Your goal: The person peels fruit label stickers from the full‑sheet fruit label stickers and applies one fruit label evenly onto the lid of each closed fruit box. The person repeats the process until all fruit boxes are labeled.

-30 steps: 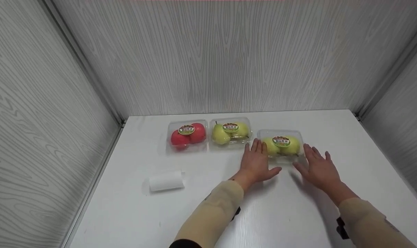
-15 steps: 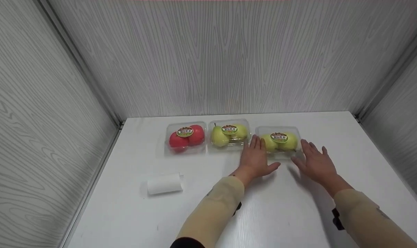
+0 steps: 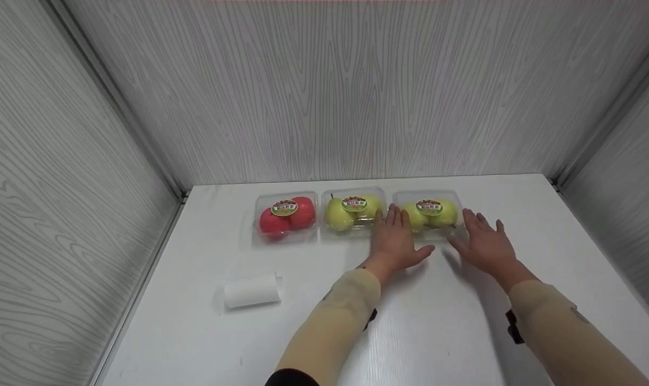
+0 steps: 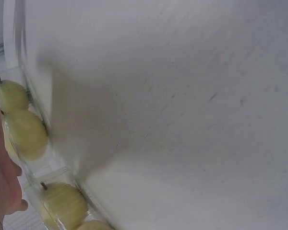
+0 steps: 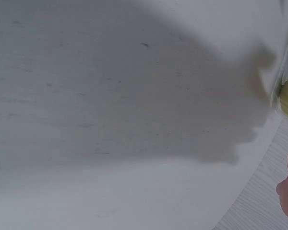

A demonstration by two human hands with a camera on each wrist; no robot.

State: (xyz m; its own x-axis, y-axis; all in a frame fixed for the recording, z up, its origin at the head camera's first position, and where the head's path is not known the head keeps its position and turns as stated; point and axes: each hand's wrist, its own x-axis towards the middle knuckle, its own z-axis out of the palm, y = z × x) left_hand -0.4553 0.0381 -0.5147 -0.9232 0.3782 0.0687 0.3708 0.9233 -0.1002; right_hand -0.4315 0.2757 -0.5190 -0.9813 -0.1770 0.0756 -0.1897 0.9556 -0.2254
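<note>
Three clear plastic boxes of fruit stand in a row near the back of the white table. The right-hand box of pears [image 3: 429, 208] lies between my two hands. My left hand [image 3: 395, 241], fingers straight, is at its left side, by the gap to the middle box of pears [image 3: 355, 205]. Against or close to its right side is my right hand [image 3: 485, 244], also with straight fingers; contact is hard to tell. At the left end is a box of red apples [image 3: 285, 210]. In the left wrist view, pears [image 4: 26, 134] show beside part of my left hand [image 4: 5, 167].
A white paper roll [image 3: 252, 291] lies on the left part of the white table [image 3: 313, 343]. Grey wood-grain panels [image 3: 324, 91] rise behind the table and on both sides.
The right-hand box of pears has slid back and slightly left, now about level with the other two. Both hands have moved along with it. The whole view has shifted slightly.
</note>
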